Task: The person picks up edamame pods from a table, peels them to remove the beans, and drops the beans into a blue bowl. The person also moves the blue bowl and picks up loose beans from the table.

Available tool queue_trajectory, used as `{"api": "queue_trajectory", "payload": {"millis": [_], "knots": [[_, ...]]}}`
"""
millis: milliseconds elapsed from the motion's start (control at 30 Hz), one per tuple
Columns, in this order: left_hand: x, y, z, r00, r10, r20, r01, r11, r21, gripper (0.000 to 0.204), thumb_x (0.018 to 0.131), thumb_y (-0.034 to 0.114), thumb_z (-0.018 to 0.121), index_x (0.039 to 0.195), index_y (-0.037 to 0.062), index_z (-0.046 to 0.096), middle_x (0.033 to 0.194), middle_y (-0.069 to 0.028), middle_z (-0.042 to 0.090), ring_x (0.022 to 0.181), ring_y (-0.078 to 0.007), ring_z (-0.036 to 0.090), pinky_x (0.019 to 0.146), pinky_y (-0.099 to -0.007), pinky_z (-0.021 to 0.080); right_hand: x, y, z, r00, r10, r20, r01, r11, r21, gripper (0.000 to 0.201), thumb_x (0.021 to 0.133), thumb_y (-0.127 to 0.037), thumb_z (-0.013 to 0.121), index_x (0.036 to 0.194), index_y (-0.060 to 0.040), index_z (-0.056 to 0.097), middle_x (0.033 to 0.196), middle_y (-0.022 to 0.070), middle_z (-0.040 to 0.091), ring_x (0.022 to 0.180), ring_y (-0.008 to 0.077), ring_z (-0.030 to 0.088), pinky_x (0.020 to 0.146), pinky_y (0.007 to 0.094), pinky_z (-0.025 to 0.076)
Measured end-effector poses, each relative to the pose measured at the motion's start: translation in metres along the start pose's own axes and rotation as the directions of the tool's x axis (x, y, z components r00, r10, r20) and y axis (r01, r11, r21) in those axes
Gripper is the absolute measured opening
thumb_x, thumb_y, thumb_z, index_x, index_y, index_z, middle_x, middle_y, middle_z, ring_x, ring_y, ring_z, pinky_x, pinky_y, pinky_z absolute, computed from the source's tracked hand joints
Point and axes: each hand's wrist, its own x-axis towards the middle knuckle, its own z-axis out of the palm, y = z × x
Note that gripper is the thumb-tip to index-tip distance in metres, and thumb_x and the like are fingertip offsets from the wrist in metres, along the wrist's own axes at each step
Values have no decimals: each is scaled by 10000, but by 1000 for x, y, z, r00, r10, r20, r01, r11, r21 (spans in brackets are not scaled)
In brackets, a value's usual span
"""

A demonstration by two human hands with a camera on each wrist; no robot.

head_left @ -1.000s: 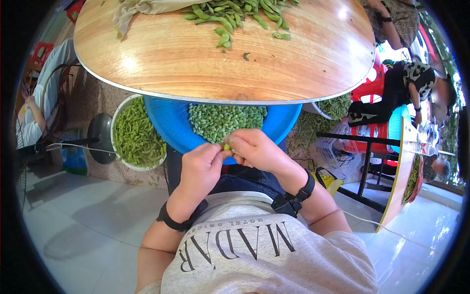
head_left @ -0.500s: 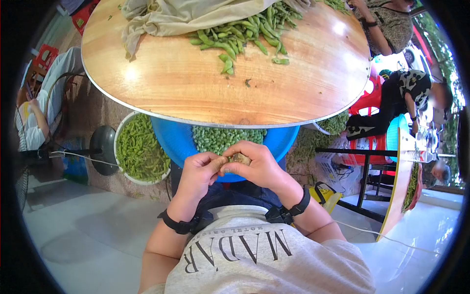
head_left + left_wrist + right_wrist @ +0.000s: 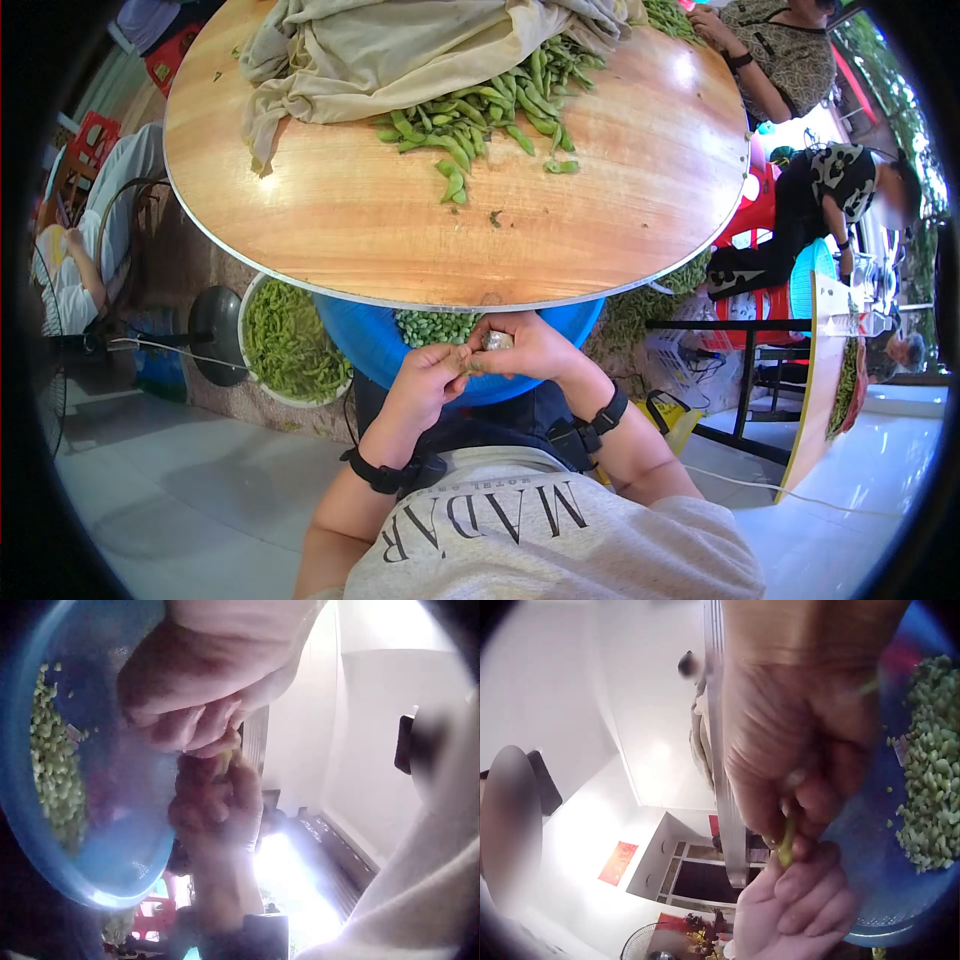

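Note:
Both hands meet above a blue basin [image 3: 350, 345]. My left hand [image 3: 425, 383] and right hand [image 3: 535, 352] pinch a green pod [image 3: 788, 838] between them, its middle showing at the fingertips in the right wrist view. A small silvery thing [image 3: 497, 341] lies against the right hand, its nature unclear. Shelled green beans [image 3: 934, 765] lie in the basin, partly hidden by the tabletop in the head view. The left wrist view shows the left hand [image 3: 217, 671] near the camera, with the right hand [image 3: 221, 814] facing it.
The round wooden table [image 3: 350, 235] overhangs the basin; whole pods [image 3: 460, 120] and a beige cloth [image 3: 385, 65] lie on it. A white tub [image 3: 248, 340] of green pods stands left. Other people sit at both sides. A yellow bag [image 3: 680, 425] is on the right.
In the head view, the tabletop has shifted down, showing more cloth and covering more of the basin. The hands remain together and sit slightly lower; the silvery thing shows more clearly at the right hand.

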Motion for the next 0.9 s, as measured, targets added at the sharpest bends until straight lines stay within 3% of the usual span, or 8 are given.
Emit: {"api": "queue_trajectory", "payload": {"millis": [267,533,700,733,767,800,867,900], "knots": [[0,4,-17,987,99,-130,-11,833,553,206,862,167,533,733,13,582,595,-9,517,514,-71,440,458,-200,337,16,14,17,851,-520,-76,402,737,-544,171,648,-104,617,795,-19,599,671,110,580,586,257,548,544,334,434],[-6,17,-21,948,283,-148,-87,676,732,164,844,147,538,770,19,609,570,5,531,510,-72,459,463,-218,355,23,11,24,909,-399,-122,195,664,-722,186,666,-99,600,835,-23,609,755,180,599,717,334,593,623,386,470],[-33,49,-77,639,561,-526,-96,737,669,125,833,127,558,851,23,624,616,0,553,461,-13,394,397,-167,276,13,41,-4,698,-600,-390,222,700,-679,264,674,-12,602,937,5,584,863,165,619,794,233,594,695,322,470],[-41,52,-94,575,571,-586,-101,760,642,124,829,113,564,854,3,615,603,-5,546,455,-16,387,388,-178,280,-1,54,-14,774,-391,-499,10,794,-607,296,680,24,606,973,23,565,915,148,611,845,167,561,719,288,448],[-48,51,-123,528,626,-575,-24,687,726,206,827,103,564,996,-14,579,723,-72,598,476,-33,456,390,-179,311,-13,54,-23,760,-237,-605,-208,793,-573,299,683,0,636,974,16,571,969,161,588,905,174,549,732,282,443],[-53,49,-135,480,642,-598,49,660,749,258,818,116,579,1046,-4,560,759,-87,604,543,-62,501,427,-196,359,-16,77,-34,497,-532,-685,6,792,-610,239,700,-102,651,915,-19,588,873,201,555,789,372,541,663,403,458],[-60,45,-152,379,678,-629,199,604,771,377,799,141,607,1144,16,522,833,-118,616,677,-120,589,502,-232,456,-42,68,-46,455,-422,-784,-331,737,-589,377,678,-163,711,961,40,566,918,195,519,812,337,537,704,384,448],[-60,38,-170,406,786,-466,434,283,856,533,779,174,630,1243,11,423,923,-175,605,719,-159,606,570,-288,495,-45,71,-47,434,-369,-822,-354,769,-532,406,676,-170,715,985,46,565,932,193,521,828,320,540,713,373,449]]}}
